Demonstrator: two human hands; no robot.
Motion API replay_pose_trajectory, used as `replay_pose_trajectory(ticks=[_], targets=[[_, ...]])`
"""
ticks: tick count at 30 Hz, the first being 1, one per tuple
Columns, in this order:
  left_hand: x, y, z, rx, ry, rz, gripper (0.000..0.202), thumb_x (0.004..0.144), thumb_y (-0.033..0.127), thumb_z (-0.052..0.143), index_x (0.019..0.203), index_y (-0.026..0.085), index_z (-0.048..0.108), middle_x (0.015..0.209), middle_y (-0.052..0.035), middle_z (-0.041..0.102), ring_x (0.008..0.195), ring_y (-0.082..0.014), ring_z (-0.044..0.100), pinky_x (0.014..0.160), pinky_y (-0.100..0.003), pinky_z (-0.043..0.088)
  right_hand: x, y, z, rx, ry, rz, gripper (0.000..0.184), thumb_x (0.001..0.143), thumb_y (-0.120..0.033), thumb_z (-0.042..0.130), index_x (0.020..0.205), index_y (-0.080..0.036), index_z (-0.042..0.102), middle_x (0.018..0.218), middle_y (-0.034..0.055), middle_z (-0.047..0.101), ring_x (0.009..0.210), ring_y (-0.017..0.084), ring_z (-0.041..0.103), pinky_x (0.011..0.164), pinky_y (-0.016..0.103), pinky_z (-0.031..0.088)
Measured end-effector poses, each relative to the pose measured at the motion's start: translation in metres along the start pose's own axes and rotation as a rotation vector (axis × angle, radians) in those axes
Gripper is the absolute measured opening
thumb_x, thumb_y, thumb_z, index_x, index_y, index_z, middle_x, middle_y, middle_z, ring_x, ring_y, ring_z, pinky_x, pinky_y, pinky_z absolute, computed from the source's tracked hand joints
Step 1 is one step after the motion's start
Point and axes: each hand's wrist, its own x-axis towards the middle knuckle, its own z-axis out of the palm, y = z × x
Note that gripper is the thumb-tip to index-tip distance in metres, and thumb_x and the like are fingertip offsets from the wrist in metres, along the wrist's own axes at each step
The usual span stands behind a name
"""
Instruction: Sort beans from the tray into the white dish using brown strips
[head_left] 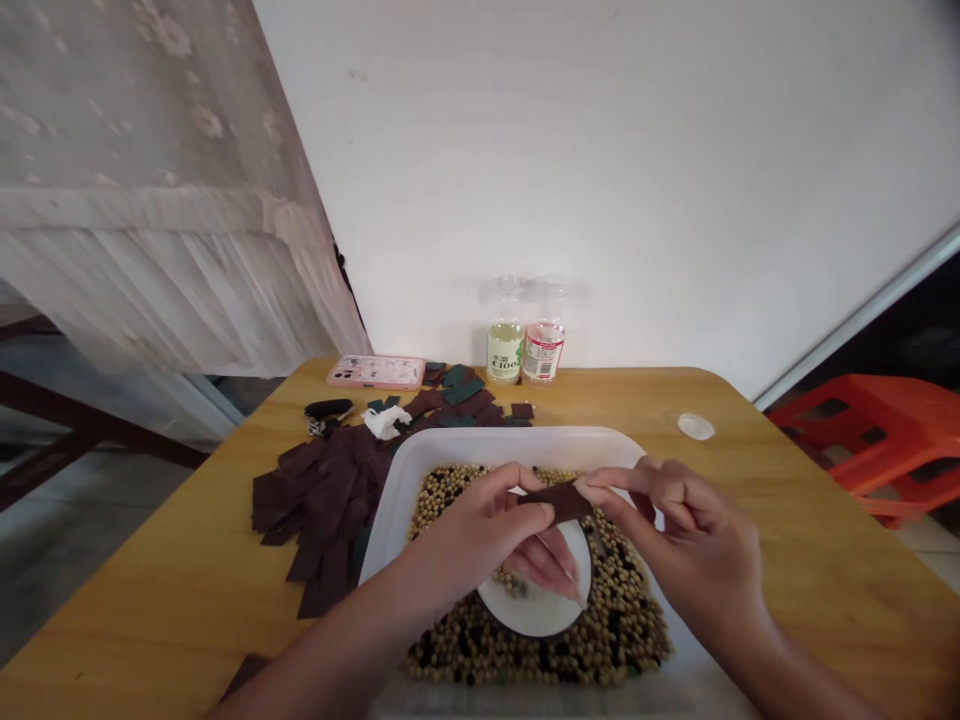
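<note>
A small dark brown cloth piece is stretched between my two hands. My left hand pinches one end between thumb and forefinger, its other fingers curled below. At the opposite end, the fingertips of my right hand grip the edge. Beneath them a white dish with a few beads in it rests on tan and black beads. These fill a white plastic tub.
Brown cloth pieces pile left of the tub, with dark green ones behind. A pink phone, black key holder, crumpled tissue, two bottles and a white lid lie around. An orange stool stands right.
</note>
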Motion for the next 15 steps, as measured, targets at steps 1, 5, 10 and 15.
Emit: replay_pose_trajectory(ticks=[1,5,10,15], targets=[[0.0006,0.0004,-0.0008,0.005,0.023,0.007,0.019,0.070,0.031,0.059,0.073,0.018,0.046,0.053,0.0006,0.062,0.045,-0.0114,0.060,0.049,-0.022,0.047,-0.0003,0.0002,-0.0003,0.004,-0.022,-0.003,0.047,0.074,-0.013,0.064,0.056,-0.022,0.022,0.049,-0.0045,0.051,0.062,0.017,0.067,0.047,0.021,0.047],[0.0024,0.0018,-0.0043,-0.034,0.121,0.035,0.020,0.066,0.031,0.064,0.065,0.016,0.051,0.046,0.0075,0.045,0.037,-0.0044,0.041,0.044,-0.020,0.043,-0.0020,0.0016,-0.0012,0.018,-0.069,-0.025,0.045,0.074,-0.012,0.063,0.059,-0.022,0.022,0.064,-0.0003,0.065,0.060,0.013,0.061,0.053,0.025,0.045],[0.0022,0.0017,-0.0041,-0.171,0.164,0.095,0.021,0.064,0.028,0.068,0.066,0.015,0.052,0.067,0.0002,0.057,0.066,-0.0115,0.058,0.059,-0.024,0.050,-0.0049,0.0041,-0.0018,-0.108,-0.124,-0.046,0.046,0.073,-0.015,0.065,0.059,-0.022,0.022,0.052,-0.0048,0.051,0.047,0.009,0.046,0.047,0.024,0.040],[0.0019,-0.0002,-0.0066,-0.174,0.128,-0.013,0.024,0.070,0.030,0.066,0.068,0.017,0.046,0.072,-0.0029,0.066,0.070,-0.0175,0.067,0.061,-0.025,0.051,-0.0034,0.0044,-0.0004,-0.153,-0.156,-0.086,0.042,0.074,-0.014,0.064,0.059,-0.022,0.026,0.050,-0.0055,0.047,0.050,0.010,0.048,0.047,0.024,0.041]])
